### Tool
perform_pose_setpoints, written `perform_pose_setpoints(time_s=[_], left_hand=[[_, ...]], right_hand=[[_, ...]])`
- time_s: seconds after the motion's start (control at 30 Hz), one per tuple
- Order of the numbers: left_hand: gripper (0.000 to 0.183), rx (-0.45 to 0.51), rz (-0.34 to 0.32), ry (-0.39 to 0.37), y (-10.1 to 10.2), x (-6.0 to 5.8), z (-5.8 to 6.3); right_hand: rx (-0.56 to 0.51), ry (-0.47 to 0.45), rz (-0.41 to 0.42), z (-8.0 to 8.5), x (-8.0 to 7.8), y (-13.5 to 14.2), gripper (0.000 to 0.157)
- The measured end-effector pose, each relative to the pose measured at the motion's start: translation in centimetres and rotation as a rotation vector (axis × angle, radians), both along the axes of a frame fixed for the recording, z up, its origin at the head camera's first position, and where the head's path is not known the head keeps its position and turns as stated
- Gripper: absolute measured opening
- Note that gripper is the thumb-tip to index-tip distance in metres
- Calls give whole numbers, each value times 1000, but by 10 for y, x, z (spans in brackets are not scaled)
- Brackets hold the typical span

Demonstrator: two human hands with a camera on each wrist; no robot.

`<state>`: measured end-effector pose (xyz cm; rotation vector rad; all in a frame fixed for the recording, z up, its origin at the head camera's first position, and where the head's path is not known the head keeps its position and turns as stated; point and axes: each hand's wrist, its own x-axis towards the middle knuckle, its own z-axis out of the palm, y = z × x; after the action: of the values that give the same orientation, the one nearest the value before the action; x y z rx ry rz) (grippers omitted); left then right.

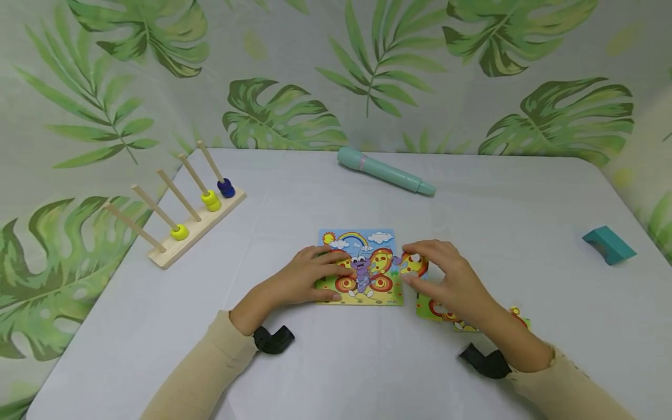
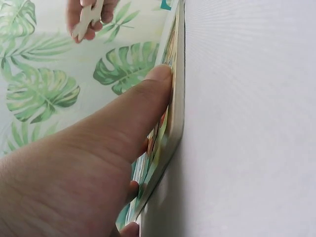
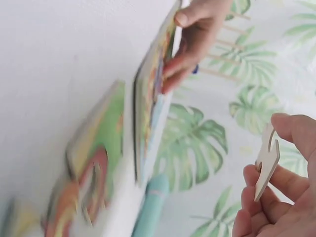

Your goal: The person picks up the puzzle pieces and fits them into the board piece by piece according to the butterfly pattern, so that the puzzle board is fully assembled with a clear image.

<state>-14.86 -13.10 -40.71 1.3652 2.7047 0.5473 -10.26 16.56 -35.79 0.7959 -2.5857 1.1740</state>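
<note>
My left hand rests on a butterfly puzzle board, its fingers spread over the board's left side. The left wrist view shows the thumb lying across the top near the board's pale edge. Just right of the board, my right hand pinches a jigsaw piece with a red and yellow wing print between thumb and fingers. Seen from the right wrist, that piece is raised and shows its plain pale back. Loose puzzle pieces lie under and beside the right hand, partly hidden by it.
At the left stands a wooden peg rack with yellow and dark blue beads. A mint-green tube-shaped thing lies toward the back. On the right sits a teal arched block. The white table borders leaf-print cloth.
</note>
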Motion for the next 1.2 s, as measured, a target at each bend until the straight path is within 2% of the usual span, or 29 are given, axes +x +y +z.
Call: perform_pose_setpoints(time_s=[0.2, 0.47, 0.63, 0.97, 1.2], left_hand=[[47, 11, -14, 14, 0, 0, -1], [47, -4, -15, 7, 0, -1, 0], [47, -16, 1, 3, 2, 0, 2], [57, -35, 26, 67, 14, 2, -3], [53, -79, 41, 132, 20, 3, -4]], right_hand=[[60, -85, 55, -21, -19, -25, 42], [158, -121, 68, -44, -37, -33, 44], [177, -145, 68, -48, -41, -36, 44], [182, -193, 59, -46, -44, -39, 39], [174, -221, 59, -46, -43, -38, 40]])
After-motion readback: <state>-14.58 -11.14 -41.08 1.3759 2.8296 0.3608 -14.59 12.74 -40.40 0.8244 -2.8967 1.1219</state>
